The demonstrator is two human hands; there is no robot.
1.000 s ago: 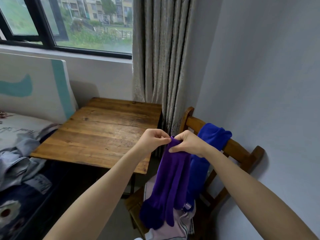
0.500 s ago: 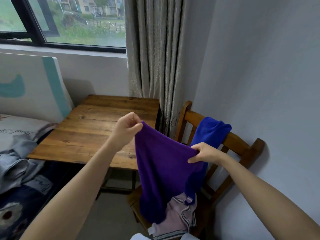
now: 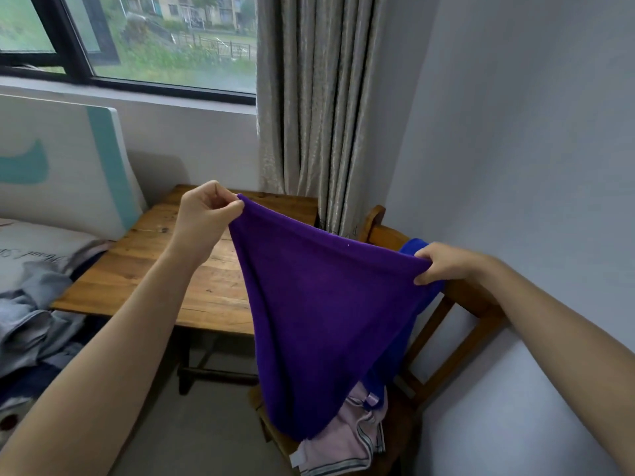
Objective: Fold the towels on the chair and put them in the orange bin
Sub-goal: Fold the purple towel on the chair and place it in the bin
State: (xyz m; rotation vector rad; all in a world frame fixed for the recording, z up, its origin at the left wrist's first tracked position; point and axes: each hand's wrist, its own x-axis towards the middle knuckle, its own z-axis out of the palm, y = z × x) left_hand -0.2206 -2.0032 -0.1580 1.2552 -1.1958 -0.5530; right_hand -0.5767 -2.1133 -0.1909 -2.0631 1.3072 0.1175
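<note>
Hanging spread between both hands over the seat of the chair (image 3: 474, 300), the purple towel (image 3: 326, 321) is pulled taut along its top edge and narrows downward to a loose lower end. That end reaches a pink striped cloth (image 3: 347, 441) heaped on the seat, though whether the two touch cannot be told. The left hand (image 3: 202, 214) pinches the towel's upper left corner between thumb and curled fingers, held high in front of the wooden table (image 3: 165, 280). The right hand (image 3: 443, 264) grips the opposite corner with its fingers curled round the fabric, lower down and just in front of the chair's top rail. A blue towel (image 3: 411, 244) is slung over that rail behind the purple one and hangs down the backrest toward the seat. The chair stands against the pale wall at the right, beside a grey curtain (image 3: 319, 97) and a window (image 3: 154, 39), and crumpled grey clothing (image 3: 31, 317) lies on a bed at the left edge
</note>
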